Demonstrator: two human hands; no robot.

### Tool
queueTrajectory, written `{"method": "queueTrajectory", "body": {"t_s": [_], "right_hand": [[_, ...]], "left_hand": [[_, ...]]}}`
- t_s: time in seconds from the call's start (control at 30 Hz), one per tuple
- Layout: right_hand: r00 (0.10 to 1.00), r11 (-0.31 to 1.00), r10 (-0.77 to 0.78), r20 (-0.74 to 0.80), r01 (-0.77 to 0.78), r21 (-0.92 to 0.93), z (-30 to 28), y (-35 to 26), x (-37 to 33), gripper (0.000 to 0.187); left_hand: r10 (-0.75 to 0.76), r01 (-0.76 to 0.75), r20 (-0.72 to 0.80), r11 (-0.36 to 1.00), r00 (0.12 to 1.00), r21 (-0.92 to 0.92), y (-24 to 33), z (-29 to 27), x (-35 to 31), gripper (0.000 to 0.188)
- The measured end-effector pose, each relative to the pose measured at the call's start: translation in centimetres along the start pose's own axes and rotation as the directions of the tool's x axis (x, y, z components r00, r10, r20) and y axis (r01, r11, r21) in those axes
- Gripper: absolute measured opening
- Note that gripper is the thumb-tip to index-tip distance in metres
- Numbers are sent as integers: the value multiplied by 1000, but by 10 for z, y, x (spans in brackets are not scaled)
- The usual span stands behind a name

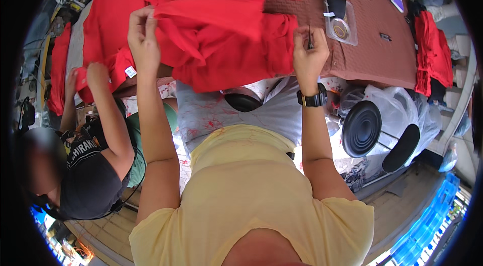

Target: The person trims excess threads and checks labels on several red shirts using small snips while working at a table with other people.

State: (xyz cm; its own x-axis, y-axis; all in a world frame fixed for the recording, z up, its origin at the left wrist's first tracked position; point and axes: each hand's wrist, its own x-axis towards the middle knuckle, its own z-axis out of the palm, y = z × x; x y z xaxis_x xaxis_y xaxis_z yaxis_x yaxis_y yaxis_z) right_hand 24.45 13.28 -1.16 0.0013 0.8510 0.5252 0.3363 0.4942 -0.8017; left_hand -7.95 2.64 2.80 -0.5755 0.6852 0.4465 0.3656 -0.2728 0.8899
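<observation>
Red cloth (216, 19) is spread and bunched over the brown-covered table in front of me. My left hand (145, 39) pinches an upper edge of it, lifting a fold that stretches to the right. My right hand (310, 57), with a black watch on the wrist, is beside the cloth's right edge. Its fingers close around a small dark pointed tool (310, 40), which looks like thread snips, though most of it is hidden in the hand. More red cloth hangs over the table's near edge above my lap.
Right of my right hand, a clear plastic tray (352, 38) holds a round item and dark pieces. A small metal piece (385, 37) lies beyond it. A black round stool (361, 128) stands at right. At left, a seated co-worker (90, 175) handles red cloth.
</observation>
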Motion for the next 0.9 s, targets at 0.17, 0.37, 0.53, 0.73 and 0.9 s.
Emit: {"method": "queueTrajectory", "body": {"t_s": [0.17,0.37,0.53,0.73,0.9], "right_hand": [[972,992,103,210,-116,50,5,-29,-26,13],[875,998,-43,482,20,53,43,-47,-58,18],[913,990,-130,387,141,-1,109,-70,-53,28],[891,914,-397,218,363,182,117,-46,-2,39],[853,879,-476,213,464,106,64,-96,24,28]], "left_hand": [[-100,143,-104,779,990,610,-14,-18,-33,24],[-311,301,-70,803,948,514,3,11,-73,41],[-688,687,10,726,726,37,-31,14,-43,42],[-8,105,-254,922,967,372,7,18,-14,38],[61,85,-205,770,977,632,37,24,-5,34]]}}
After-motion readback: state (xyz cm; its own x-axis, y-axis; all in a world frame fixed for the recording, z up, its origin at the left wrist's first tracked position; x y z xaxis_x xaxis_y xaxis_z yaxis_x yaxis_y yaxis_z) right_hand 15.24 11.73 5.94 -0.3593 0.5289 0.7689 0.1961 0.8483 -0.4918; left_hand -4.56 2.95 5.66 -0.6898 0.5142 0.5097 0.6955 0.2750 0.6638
